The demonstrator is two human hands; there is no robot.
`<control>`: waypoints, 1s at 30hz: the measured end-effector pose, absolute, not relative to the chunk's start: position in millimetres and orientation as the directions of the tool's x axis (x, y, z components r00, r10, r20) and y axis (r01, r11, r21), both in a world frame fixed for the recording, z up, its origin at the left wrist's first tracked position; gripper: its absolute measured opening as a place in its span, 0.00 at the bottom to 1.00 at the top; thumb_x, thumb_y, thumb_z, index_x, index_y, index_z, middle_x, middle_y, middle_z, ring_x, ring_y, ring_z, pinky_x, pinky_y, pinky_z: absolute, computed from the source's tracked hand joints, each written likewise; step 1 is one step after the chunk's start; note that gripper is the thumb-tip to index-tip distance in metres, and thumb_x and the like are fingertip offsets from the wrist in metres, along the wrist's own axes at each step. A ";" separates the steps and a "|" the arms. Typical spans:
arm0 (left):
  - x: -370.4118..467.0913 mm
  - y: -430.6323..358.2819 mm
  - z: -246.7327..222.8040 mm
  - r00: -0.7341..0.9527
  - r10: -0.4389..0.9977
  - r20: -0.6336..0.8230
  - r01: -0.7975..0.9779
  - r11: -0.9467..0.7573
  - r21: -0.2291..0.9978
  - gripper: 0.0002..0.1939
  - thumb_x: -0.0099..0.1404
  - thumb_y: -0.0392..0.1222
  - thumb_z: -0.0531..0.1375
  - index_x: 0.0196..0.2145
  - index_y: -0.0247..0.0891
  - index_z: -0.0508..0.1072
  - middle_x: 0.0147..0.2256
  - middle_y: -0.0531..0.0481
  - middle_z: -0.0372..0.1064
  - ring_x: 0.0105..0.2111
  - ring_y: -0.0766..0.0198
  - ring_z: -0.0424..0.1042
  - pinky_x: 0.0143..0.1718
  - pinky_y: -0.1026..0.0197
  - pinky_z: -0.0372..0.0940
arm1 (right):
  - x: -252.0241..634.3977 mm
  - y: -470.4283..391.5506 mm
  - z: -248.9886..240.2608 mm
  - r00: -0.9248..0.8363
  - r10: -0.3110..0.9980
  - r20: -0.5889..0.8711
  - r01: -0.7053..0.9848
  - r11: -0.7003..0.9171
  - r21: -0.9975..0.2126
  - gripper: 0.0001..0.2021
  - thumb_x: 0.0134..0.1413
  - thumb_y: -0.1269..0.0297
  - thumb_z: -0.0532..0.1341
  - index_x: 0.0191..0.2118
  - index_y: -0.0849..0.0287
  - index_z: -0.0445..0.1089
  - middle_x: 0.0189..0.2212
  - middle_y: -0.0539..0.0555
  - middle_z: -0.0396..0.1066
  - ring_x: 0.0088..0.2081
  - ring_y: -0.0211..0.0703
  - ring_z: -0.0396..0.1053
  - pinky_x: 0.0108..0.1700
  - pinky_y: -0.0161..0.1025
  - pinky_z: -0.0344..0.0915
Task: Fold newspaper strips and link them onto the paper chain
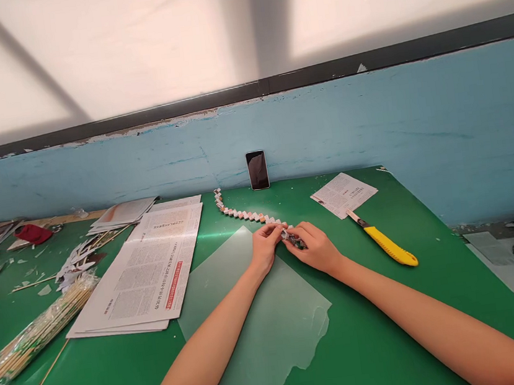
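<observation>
A zigzag chain of folded paper (pixel 241 214) runs across the green table from near the wall to my hands. My left hand (pixel 267 245) pinches the near end of the chain between thumb and fingers. Beside it, my right hand (pixel 313 245) is closed on the same end, where a small grey folded piece shows between the fingers. A translucent sheet (pixel 253 318) with a torn edge lies under my forearms. To the right, a yellow utility knife (pixel 389 245) rests with its tip on a square of newspaper (pixel 344 194).
Stacked newspapers (pixel 153 261) lie left of the hands. Farther left are a plastic-wrapped bundle of sticks (pixel 40 334), paper scraps (pixel 80 258) and a red object (pixel 32 234). A phone (pixel 257 170) leans upright against the blue wall (pixel 164 160).
</observation>
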State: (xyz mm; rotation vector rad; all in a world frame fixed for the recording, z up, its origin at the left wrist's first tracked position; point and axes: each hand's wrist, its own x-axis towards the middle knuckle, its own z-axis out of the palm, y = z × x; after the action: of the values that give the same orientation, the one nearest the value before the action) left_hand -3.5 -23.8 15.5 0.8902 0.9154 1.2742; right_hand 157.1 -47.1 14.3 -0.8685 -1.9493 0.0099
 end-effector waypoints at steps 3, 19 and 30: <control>-3.3 -23.9 15.0 0.067 0.996 -0.063 -0.386 0.084 0.918 0.15 0.53 0.50 0.73 0.31 0.36 0.81 0.36 0.43 0.79 0.37 0.59 0.75 0.41 0.59 0.70 | 156.9 -46.8 14.1 -0.288 0.570 0.770 0.567 0.749 -0.342 0.10 0.63 0.72 0.63 0.48 0.56 0.70 0.35 0.56 0.72 0.36 0.47 0.70 0.40 0.44 0.70; -3.9 -22.6 11.2 0.059 0.996 -0.061 -0.383 0.079 0.920 0.14 0.54 0.49 0.73 0.32 0.35 0.82 0.36 0.43 0.79 0.38 0.59 0.76 0.42 0.58 0.69 | 155.8 -46.5 19.9 -0.345 0.517 0.784 0.662 0.725 -0.187 0.03 0.62 0.71 0.62 0.41 0.59 0.70 0.30 0.55 0.68 0.32 0.46 0.65 0.37 0.42 0.66; -4.9 -23.2 10.6 0.071 0.997 -0.038 -0.348 0.060 0.936 0.14 0.56 0.50 0.72 0.34 0.36 0.82 0.39 0.42 0.79 0.40 0.57 0.76 0.45 0.57 0.69 | 155.1 -47.6 20.9 -0.331 0.500 0.800 0.708 0.692 -0.139 0.03 0.63 0.72 0.61 0.41 0.59 0.70 0.27 0.53 0.66 0.30 0.45 0.62 0.35 0.42 0.64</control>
State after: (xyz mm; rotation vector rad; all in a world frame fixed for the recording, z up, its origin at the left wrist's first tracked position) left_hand -4.9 -23.2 10.6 0.9383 0.9228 1.2757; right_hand 155.1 -47.6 20.9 -0.9284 -2.0040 -0.2934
